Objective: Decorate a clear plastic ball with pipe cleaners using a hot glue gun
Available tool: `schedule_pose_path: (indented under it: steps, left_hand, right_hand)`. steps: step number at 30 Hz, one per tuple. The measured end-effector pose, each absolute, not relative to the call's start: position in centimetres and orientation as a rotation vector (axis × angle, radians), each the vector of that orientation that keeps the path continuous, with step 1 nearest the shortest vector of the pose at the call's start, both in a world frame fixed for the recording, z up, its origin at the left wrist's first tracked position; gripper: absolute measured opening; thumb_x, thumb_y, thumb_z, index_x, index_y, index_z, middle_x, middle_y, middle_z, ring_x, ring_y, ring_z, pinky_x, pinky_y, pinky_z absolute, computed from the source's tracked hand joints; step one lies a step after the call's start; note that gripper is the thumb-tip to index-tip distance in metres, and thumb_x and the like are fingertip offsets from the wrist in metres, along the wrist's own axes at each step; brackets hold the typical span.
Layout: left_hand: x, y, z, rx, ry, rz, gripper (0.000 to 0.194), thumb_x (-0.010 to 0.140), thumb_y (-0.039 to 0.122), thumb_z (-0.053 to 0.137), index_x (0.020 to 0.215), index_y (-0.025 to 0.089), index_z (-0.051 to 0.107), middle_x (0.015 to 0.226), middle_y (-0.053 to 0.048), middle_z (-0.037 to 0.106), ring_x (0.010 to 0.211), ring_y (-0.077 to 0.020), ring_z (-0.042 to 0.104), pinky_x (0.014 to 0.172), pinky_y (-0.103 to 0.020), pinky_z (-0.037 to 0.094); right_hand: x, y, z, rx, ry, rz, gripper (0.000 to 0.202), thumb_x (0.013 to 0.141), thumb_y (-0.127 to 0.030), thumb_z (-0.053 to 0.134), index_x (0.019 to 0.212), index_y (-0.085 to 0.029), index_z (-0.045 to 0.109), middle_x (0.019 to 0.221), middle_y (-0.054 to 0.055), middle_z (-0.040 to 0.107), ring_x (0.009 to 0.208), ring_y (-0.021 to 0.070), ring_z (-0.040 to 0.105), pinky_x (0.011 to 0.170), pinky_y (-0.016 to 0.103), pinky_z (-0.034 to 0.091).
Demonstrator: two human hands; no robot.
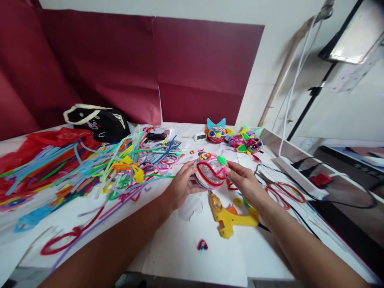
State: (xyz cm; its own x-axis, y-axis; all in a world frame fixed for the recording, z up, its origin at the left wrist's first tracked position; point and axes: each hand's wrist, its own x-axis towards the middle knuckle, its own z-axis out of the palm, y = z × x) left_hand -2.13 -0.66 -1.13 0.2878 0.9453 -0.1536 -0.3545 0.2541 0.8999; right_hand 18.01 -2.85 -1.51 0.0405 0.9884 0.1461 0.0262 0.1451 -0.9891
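Observation:
Between my two hands is a round, clear ball (211, 172) trimmed with red and pink pipe cleaner, with a green spot at its upper right. My left hand (183, 183) grips its left side, fingers curled round it. On the right side, my right hand (242, 179) holds it with thumb and fingers. Below the ball a yellow glue gun (231, 219) lies on the white table. A small red and blue piece (202, 245) rests on white paper (192, 262) nearer me. A clear, irregular flat piece (190, 208) lies left of the glue gun.
Many pipe cleaners (120, 168) spread over the left side, beside a red bag (60, 138) and black bag (108, 124). Two decorated balls (216, 133) (246, 142) stand behind. Red-handled scissors (285, 192), cables and a power strip (300, 178) are at right.

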Motion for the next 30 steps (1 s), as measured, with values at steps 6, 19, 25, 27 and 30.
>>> schedule_pose_path:
  steps: [6,19,25,27,30]
  left_hand:
    - [-2.05,-0.62,-1.14,0.868,0.834,1.029,0.031,0.082,0.021,0.057,0.114,0.023,0.057,0.091,-0.005,0.066,0.074,-0.0184,0.066,0.072,-0.048,0.062]
    - [-1.74,-0.64,-1.33,0.861,0.829,1.037,0.034,0.082,0.021,0.057,0.116,0.023,0.056,0.097,-0.006,0.067,0.075,-0.0188,0.067,0.070,-0.047,0.062]
    - [-1.79,-0.79,-1.50,0.921,0.784,1.087,0.044,0.082,0.023,0.058,0.125,0.023,0.052,0.103,-0.007,0.068,0.077,-0.0210,0.069,0.069,-0.045,0.062]
    - [-1.82,-0.86,-1.54,0.956,0.772,1.113,0.047,0.082,0.024,0.059,0.128,0.023,0.051,0.106,-0.008,0.068,0.079,-0.0219,0.070,0.069,-0.044,0.062]
    - [-1.84,-0.95,-1.50,0.993,0.775,1.161,0.050,0.080,0.024,0.062,0.129,0.023,0.052,0.106,-0.007,0.068,0.080,-0.0216,0.070,0.069,-0.041,0.062]
  right_hand:
    - [17.93,-2.67,-1.75,-1.160,-1.264,1.048,0.057,0.072,-0.056,0.074,0.117,-0.022,0.069,0.115,0.006,0.074,0.107,0.0283,0.066,0.087,0.039,0.053]
    - [18.05,-2.85,-1.38,-1.194,-1.303,0.971,0.053,0.071,-0.060,0.071,0.107,-0.020,0.068,0.109,0.008,0.074,0.097,0.0256,0.067,0.075,0.034,0.052]
    - [18.09,-2.84,-1.17,-1.119,-1.336,1.012,0.054,0.073,-0.057,0.071,0.114,-0.021,0.066,0.116,0.007,0.073,0.106,0.0267,0.065,0.085,0.037,0.051]
    - [18.08,-2.83,-1.18,-1.065,-1.342,1.019,0.053,0.074,-0.055,0.072,0.115,-0.022,0.066,0.121,0.007,0.071,0.114,0.0271,0.063,0.093,0.038,0.050]
    - [18.05,-2.88,-1.26,-1.037,-1.345,1.029,0.055,0.076,-0.055,0.071,0.120,-0.023,0.063,0.127,0.007,0.068,0.118,0.0275,0.061,0.097,0.039,0.049]
